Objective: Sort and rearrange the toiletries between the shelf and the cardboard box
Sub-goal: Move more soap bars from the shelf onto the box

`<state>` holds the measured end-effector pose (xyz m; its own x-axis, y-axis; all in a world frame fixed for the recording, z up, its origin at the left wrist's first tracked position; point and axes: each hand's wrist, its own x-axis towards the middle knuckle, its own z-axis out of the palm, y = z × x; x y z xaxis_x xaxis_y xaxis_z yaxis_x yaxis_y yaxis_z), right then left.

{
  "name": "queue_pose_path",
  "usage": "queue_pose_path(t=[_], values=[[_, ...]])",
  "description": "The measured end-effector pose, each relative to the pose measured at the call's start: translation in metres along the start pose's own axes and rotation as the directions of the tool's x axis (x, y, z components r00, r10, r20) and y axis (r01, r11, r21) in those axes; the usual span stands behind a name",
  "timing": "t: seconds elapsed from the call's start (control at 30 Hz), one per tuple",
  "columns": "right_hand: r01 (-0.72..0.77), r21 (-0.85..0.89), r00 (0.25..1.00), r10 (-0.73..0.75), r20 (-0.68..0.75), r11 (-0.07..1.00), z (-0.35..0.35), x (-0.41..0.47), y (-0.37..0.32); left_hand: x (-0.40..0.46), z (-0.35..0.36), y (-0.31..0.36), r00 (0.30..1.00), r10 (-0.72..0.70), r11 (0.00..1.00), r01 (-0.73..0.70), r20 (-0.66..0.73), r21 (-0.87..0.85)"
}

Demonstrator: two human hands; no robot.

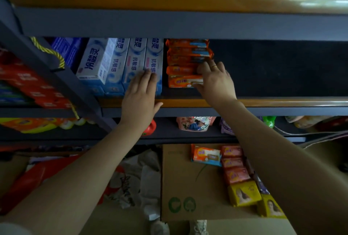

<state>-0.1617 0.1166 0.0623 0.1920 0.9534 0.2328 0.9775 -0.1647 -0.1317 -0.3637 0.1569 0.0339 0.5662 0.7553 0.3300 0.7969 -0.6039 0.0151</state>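
Note:
On the middle shelf stand white-and-blue toothpaste boxes, with a stack of orange soap packs to their right. My left hand lies flat, fingers together, against the front of the rightmost toothpaste box. My right hand is at the right end of the soap stack, its thumb and fingers gripping the lowest orange pack. Below, on the floor, a cardboard box carries more orange soap packs and yellow soap boxes along its right side.
Red packets fill the neighbouring shelf bay at left, behind a grey upright with a yellow cord. The lower shelf holds pouches and bottles. Plastic bags lie on the floor left of the box. The shelf right of the soap stack is dark.

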Motion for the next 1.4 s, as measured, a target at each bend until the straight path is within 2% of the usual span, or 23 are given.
queue_pose_path(t=[0.17, 0.27, 0.37, 0.43, 0.47, 0.5, 0.57, 0.6, 0.67, 0.73, 0.8, 0.87, 0.97, 1.03, 1.1, 1.17, 1.3, 1.4], values=[[0.023, -0.089, 0.998, -0.018, 0.06, 0.996, 0.006, 0.001, -0.006, 0.001, -0.002, -0.008, 0.998, 0.059, 0.996, -0.06, 0.019, 0.059], [0.009, -0.074, 1.0, -0.01, -0.021, 0.997, 0.004, -0.01, -0.011, 0.002, -0.004, -0.01, 0.996, 0.076, 0.996, -0.077, 0.04, 0.046], [0.008, 0.094, 0.975, 0.014, -0.224, 0.996, -0.009, -0.032, -0.018, 0.003, -0.01, -0.011, 0.993, 0.08, 0.995, -0.075, 0.089, -0.061], [0.019, 0.294, 0.964, 0.06, -0.258, 0.956, -0.022, -0.051, -0.021, 0.001, -0.023, -0.01, 0.995, 0.066, 0.965, -0.044, 0.076, -0.259], [0.002, 0.406, 0.97, 0.097, -0.222, 0.914, -0.028, -0.06, -0.022, -0.001, -0.031, -0.007, 0.996, 0.043, 0.909, -0.006, 0.079, -0.417], [-0.022, 0.504, 0.979, 0.12, -0.163, 0.864, -0.035, -0.069, -0.023, -0.004, -0.043, -0.003, 0.994, 0.023, 0.81, 0.044, 0.106, -0.584], [-0.109, 0.666, 0.989, 0.145, 0.002, 0.738, -0.046, -0.084, -0.022, -0.013, -0.064, 0.008, 0.984, 0.048, 0.548, 0.117, 0.17, -0.829], [-0.189, 0.734, 0.981, 0.153, 0.117, 0.653, -0.052, -0.09, -0.022, -0.017, -0.073, 0.014, 0.981, 0.063, 0.446, 0.138, 0.185, -0.884], [-0.325, 0.813, 0.945, 0.126, 0.302, 0.483, -0.06, -0.099, -0.022, -0.025, -0.085, 0.023, 0.977, 0.057, 0.332, 0.175, 0.204, -0.927], [-0.379, 0.839, 0.922, 0.085, 0.377, 0.39, -0.066, -0.105, -0.023, -0.03, -0.094, 0.025, 0.978, 0.019, 0.33, 0.191, 0.209, -0.925], [-0.394, 0.845, 0.914, 0.063, 0.4, 0.36, -0.072, -0.111, -0.027, -0.033, -0.098, 0.022, 0.978, 0.01, 0.391, 0.187, 0.208, -0.901], [-0.392, 0.841, 0.915, 0.066, 0.397, 0.374, -0.08, -0.115, -0.032, -0.037, -0.101, 0.018, 0.967, 0.042, 0.41, 0.214, 0.253, -0.887], [-0.381, 0.809, 0.919, 0.091, 0.383, 0.448, -0.092, -0.12, -0.035, -0.042, -0.103, 0.015, 0.924, 0.064, 0.365, 0.33, 0.377, -0.871], [-0.388, 0.81, 0.918, 0.103, 0.384, 0.439, -0.103, -0.124, -0.034, -0.049, -0.102, 0.017, 0.862, 0.036, 0.235, 0.485, 0.506, -0.843], [-0.416, 0.838, 0.907, 0.093, 0.411, 0.352, -0.113, -0.129, -0.034, -0.057, -0.097, 0.02, 0.793, 0.042, 0.034, 0.606, 0.607, -0.794], [-0.436, 0.858, 0.898, 0.072, 0.433, 0.271, -0.121, -0.135, -0.033, -0.067, -0.09, 0.026, 0.745, 0.072, -0.141, 0.665, 0.663, -0.733], [-0.438, 0.856, 0.891, 0.006, 0.454, 0.276, -0.128, -0.152, -0.028, -0.084, -0.078, 0.04, 0.636, 0.106, -0.318, 0.75, 0.765, -0.58], [-0.46, 0.845, 0.874, -0.027, 0.485, 0.274, -0.125, -0.161, -0.02, -0.092, -0.076, 0.056, 0.518, 0.116, -0.391, 0.808, 0.847, -0.44]])
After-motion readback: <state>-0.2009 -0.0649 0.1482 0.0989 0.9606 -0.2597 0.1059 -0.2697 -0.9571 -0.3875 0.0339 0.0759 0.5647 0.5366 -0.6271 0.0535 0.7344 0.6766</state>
